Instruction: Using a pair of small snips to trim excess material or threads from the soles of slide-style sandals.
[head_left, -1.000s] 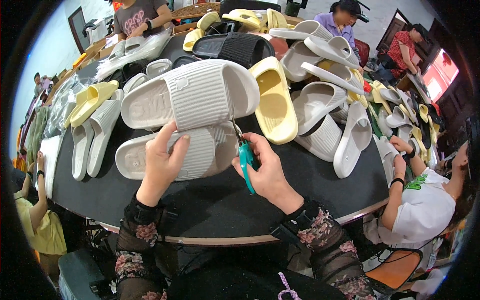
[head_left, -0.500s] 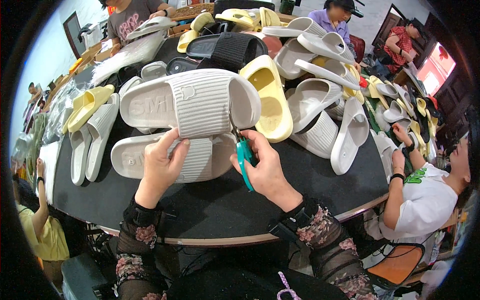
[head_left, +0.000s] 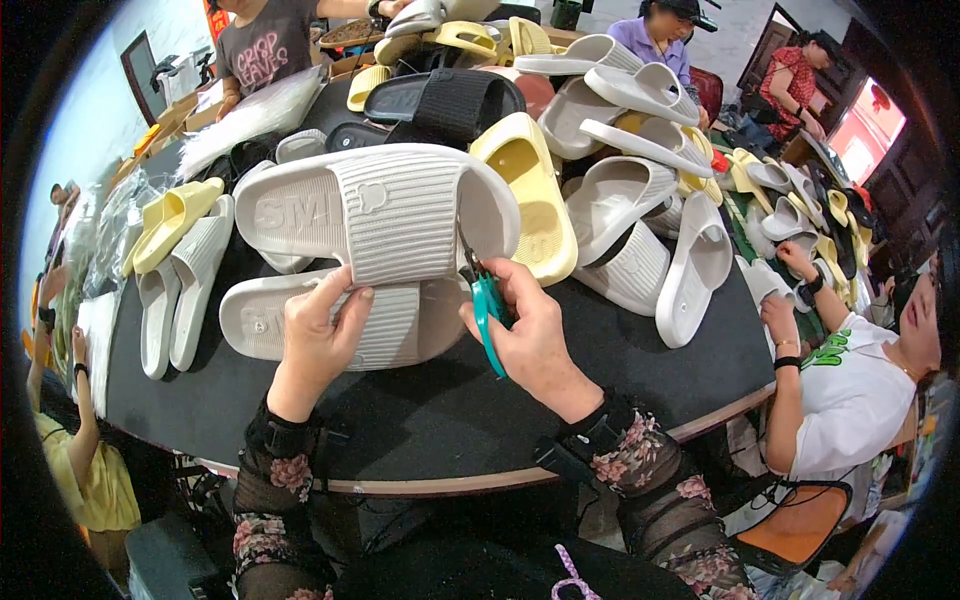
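My left hand [head_left: 325,330] pinches the near edge of the strap of a light grey slide sandal [head_left: 400,215], thumb and forefinger closed on it. The sandal is raised above the table, sole side down, with its toe end to the right. In my right hand [head_left: 530,335] are scissors with teal handles [head_left: 487,310]; the dark blades reach up to the strap's right edge by the toe opening. Whether the blades touch the strap I cannot tell. A second grey slide sandal [head_left: 440,325] lies just below, partly hidden by my left hand and the first sandal.
Yellow [head_left: 525,200], grey [head_left: 693,270] and black slides [head_left: 445,100] crowd the far side of the dark table [head_left: 440,430]. A grey pair [head_left: 200,280] stands at left beside clear plastic bags [head_left: 125,225]. A co-worker in white [head_left: 840,400] sits at right; others work around.
The held sandal and both my hands stay nearly in place, with a slight shift of the whole view. Across the table, a co-worker's arm has moved right with a grey slide.
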